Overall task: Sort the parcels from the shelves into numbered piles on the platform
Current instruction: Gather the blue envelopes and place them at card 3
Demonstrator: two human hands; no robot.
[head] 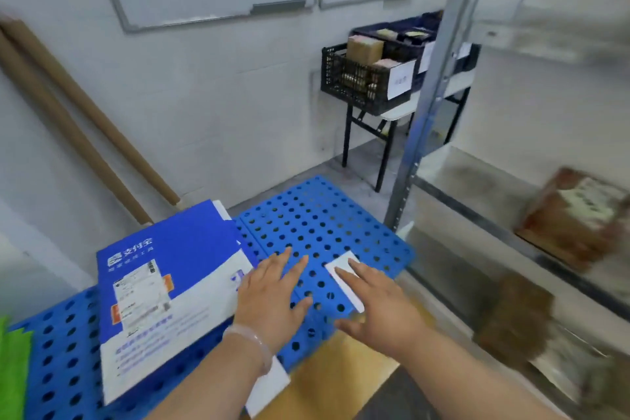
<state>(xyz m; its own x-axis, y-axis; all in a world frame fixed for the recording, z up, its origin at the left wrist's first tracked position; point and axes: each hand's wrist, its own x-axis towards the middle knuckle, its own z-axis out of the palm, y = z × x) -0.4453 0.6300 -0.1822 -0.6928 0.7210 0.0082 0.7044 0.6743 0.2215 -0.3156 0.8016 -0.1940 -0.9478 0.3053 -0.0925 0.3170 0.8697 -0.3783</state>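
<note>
both hands are empty and apart, fingers straight and spread, palms down over the platform [341, 215]; the left hand [272, 293] lies just beside the right edge of the blue-and-white parcel [163, 283], contact not determinable; the right hand [378, 307] has its fingertips over a white card [341, 269] lying flat on the platform, judged a pile marker, print not legible; the blue-and-white parcel rests flat on the platform's left part, long axis running roughly near to far; unsorted stock lies to the right: a brown parcel [576, 218] sits on the shelf [477, 181] and a second brown parcel [514, 314] on the level below, both well apart from the hands and nearer the right hand; their outlines are blurred, so no long axis can be given; materials: the platform is rigid blue plastic pierced by regular round holes; the blue-and-white parcel is smooth printed card, thin and rectangular, bearing a paper label; the shelf parcels appear to be boxy taped cardboard; the shelf is bare metal with a slotted upright [429, 95]; judgement: the next fetch calls for a rightward reach, right hand leading.
</note>
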